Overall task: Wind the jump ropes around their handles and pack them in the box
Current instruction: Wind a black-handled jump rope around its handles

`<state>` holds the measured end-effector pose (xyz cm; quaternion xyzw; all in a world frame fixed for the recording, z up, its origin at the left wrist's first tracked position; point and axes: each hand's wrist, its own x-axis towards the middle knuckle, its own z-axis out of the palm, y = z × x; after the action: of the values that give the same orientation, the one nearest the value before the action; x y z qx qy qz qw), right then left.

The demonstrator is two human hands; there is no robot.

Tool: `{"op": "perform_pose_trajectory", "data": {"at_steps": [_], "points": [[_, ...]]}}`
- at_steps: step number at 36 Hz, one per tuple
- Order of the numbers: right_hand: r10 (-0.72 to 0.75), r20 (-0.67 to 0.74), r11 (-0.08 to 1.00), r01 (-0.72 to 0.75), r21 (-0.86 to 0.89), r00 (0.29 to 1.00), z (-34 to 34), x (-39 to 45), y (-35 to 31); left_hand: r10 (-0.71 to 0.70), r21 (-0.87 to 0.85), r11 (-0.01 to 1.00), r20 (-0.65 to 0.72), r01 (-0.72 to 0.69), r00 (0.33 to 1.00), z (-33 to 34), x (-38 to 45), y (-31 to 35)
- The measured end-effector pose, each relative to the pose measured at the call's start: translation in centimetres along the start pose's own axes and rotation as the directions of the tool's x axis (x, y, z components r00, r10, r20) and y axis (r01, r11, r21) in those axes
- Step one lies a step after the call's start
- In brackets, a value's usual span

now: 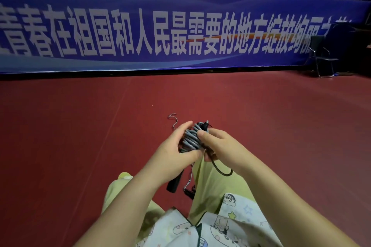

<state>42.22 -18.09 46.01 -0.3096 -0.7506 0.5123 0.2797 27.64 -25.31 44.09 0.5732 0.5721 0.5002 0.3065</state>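
- Nearest the viewer is a pale cartoon-printed shirt (pixel 230 224), with light yellow-green trousers (pixel 212 190) running out over the dark red sports floor (pixel 80 136).
- Both forearms reach forward to a bundle of grey jump rope wound in tight coils around black handles (pixel 190 139), held up above the floor between the two hands.
- Her left hand (pixel 176 146) wraps the bundle from its side, fingers curled over the top and thumb pressed against the lower coils.
- Her right hand (pixel 215 143) grips the opposite side, thumb laid on the coils near the black handle tip (pixel 205 125).
- A black cord loop (pixel 222 170) hangs below the right hand, and another black handle (pixel 174 183) dangles beneath the left with thin cord (pixel 188 180) trailing beside it; whether these belong to the same rope I cannot tell.
- A thin loose wire (pixel 173 120) lies on the floor just beyond.
- No box is in view.
- Judging the step as winding nearly finished: keep the thumb clamping the last coil so nothing springs loose, lay remaining slack snugly beside the earlier turns, and tuck the end under a coil before letting go.
- Dangling pieces could snag, so gather them first.
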Motion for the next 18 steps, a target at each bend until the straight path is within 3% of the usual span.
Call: {"op": "perform_pose_trajectory", "data": {"at_steps": [4,10,18], "points": [[0.046,0.067,0.996,-0.04,-0.084,0.997,-0.2,-0.2,-1.1,0.026,0.01,1.0,-0.073,-0.026,0.997,0.1,-0.3,-0.1],[0.11,0.135,0.986,-0.091,-0.14,0.985,-0.6,-0.4,-1.6,-0.085,-0.141,0.988,-0.136,0.066,0.987,-0.9,0.0,-0.9],[-0.004,-0.09,0.996,-0.004,-0.091,0.996,-2.0,-1.1,-2.2,-0.183,-0.298,0.946,-0.169,0.127,0.968,-2.0,0.7,-1.0]]}}
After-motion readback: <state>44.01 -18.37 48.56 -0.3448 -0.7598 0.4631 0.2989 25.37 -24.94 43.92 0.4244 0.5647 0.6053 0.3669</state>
